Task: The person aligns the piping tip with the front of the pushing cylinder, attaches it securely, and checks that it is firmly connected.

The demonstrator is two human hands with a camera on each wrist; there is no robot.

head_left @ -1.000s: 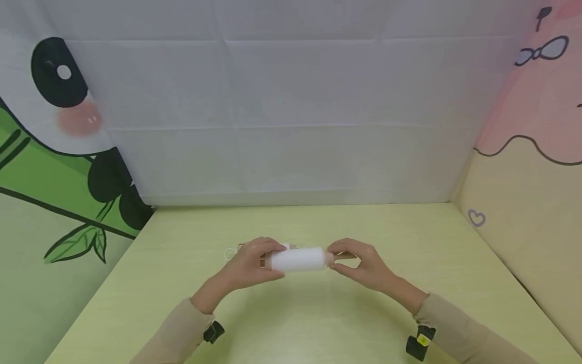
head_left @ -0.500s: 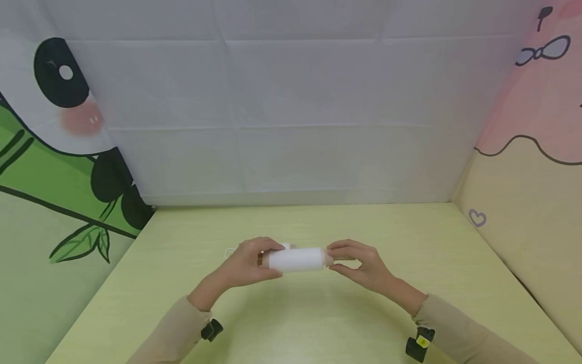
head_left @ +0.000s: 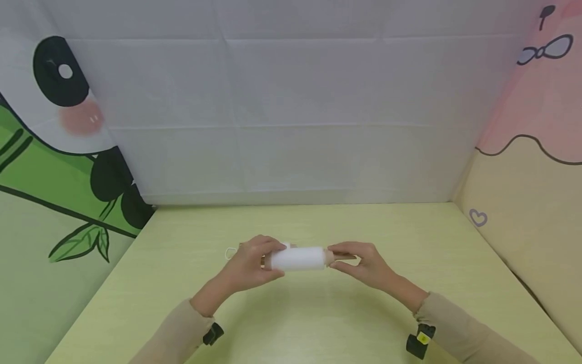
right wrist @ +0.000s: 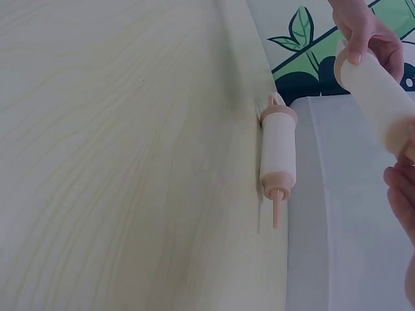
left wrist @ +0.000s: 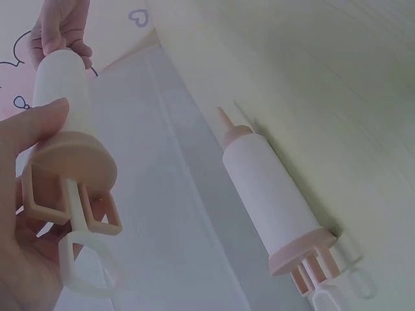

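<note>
Both hands hold an icing syringe (head_left: 297, 259) level above the table, its white barrel running left to right. My left hand (head_left: 252, 264) grips the barrel's plunger end, with the thumb across the white plastic. Past that hand, square peach finger loops (left wrist: 47, 194) and a white plunger ring (left wrist: 91, 265) show in the left wrist view. At the peach nozzle end, my right hand (head_left: 364, 264) pinches with thumb and fingers. A second, similar icing syringe (left wrist: 269, 191) lies on the table behind; in the head view the held one mostly covers it.
The pale yellow wood-grain table (head_left: 386, 227) runs back to a white sheet wall (head_left: 295, 126). Printed cartoon panels stand on both sides, a green one (head_left: 45, 172) at left and a pink-and-cream one (head_left: 527, 177) at right.
The syringe stays almost in place between the hands. My left hand drifts slightly left and back, and the right fingers shift a little at the nozzle end.
</note>
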